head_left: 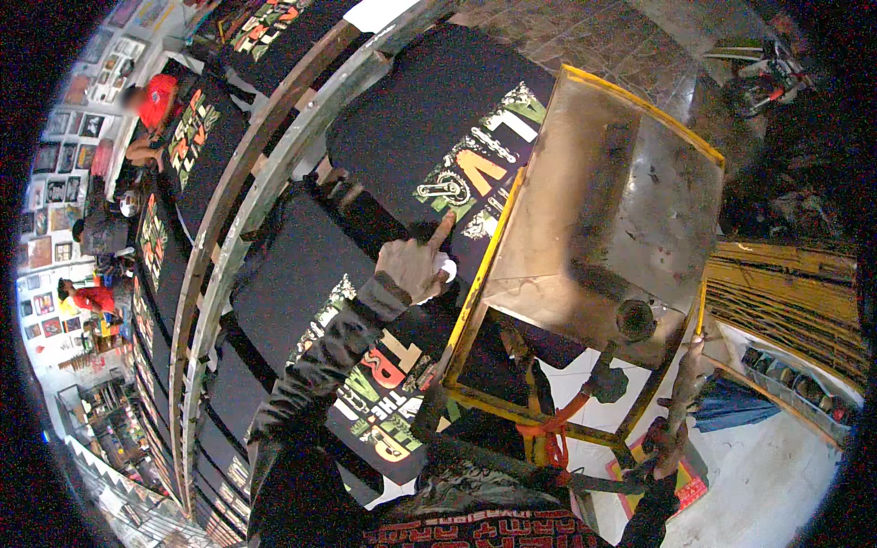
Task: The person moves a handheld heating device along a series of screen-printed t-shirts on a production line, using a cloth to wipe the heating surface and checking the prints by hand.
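Observation:
Black T-shirts with colourful prints lie in a row on flat boards. My left hand [411, 267] reaches over one black T-shirt [393, 119], its index finger stretched out onto the lower edge of the print. The other fingers are curled beside a small white wad [446, 268], which seems to be held by the thumb. To the right stands a metal panel in a yellow frame [493, 262], tilted across the shirts. My right hand [681, 397] is at the frame's right side, with its fingertips at the yellow edge; its grip is partly hidden.
A long metal rail [222, 237] curves along the shirts' far ends. Beyond it, people in red shirts [157, 100] are near another shirt row. A red cord [553, 434] hangs from the frame. At right are a blue cloth [731, 406] and a crate [795, 393].

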The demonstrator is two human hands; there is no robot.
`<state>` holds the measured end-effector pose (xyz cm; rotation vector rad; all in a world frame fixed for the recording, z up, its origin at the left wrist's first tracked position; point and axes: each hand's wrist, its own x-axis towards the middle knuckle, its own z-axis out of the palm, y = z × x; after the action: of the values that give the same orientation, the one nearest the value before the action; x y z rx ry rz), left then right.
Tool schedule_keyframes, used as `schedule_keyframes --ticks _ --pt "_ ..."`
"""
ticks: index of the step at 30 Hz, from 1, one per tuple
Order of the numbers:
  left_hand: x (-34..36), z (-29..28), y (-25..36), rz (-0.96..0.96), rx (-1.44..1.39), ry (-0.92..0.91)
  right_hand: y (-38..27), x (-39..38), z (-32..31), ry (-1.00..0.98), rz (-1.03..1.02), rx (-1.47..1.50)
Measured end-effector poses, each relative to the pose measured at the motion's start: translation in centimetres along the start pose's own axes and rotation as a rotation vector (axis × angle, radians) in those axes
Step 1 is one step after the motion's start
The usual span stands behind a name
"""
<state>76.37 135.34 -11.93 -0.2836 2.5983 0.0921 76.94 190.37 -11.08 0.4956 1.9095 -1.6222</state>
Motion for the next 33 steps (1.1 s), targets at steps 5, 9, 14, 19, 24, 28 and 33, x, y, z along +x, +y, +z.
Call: schedule_keyframes --ticks 5,9,14,19,24,28,33 --pt "-3.9 -3.5 0.3 0.108 -0.437 0.296 -1.0 -0.4 1.0 -0.003 0.0 0.054" --pt "-10.4 -6.7 4.2 0.114 -0.982 0.445 -0.7 -1.0 1.7 0.022 -0.051 0.073" --pt "-18.0 -5.1 9.9 0.184 -1.236 0.292 -0.3 -0.5 1.1 -0.093 -0.081 0.128" --pt "-19.3 -1.7 13.9 0.218 -0.72 0.493 -0.4 -0.4 1.6 -0.076 -0.106 0.063" --pt "-18.5 -1.5 14.4 0.16 -0.653 0.557 0.1 0.1 0.9 -0.11 -0.089 0.132" --pt "-18.2 -1.6 14.7 0.154 -0.689 0.61 -0.3 0.3 1.2 -0.08 -0.067 0.16" --pt "-18.1 -1.5 14.7 0.15 -0.684 0.594 -0.5 0.1 1.9 -0.058 -0.145 0.038"
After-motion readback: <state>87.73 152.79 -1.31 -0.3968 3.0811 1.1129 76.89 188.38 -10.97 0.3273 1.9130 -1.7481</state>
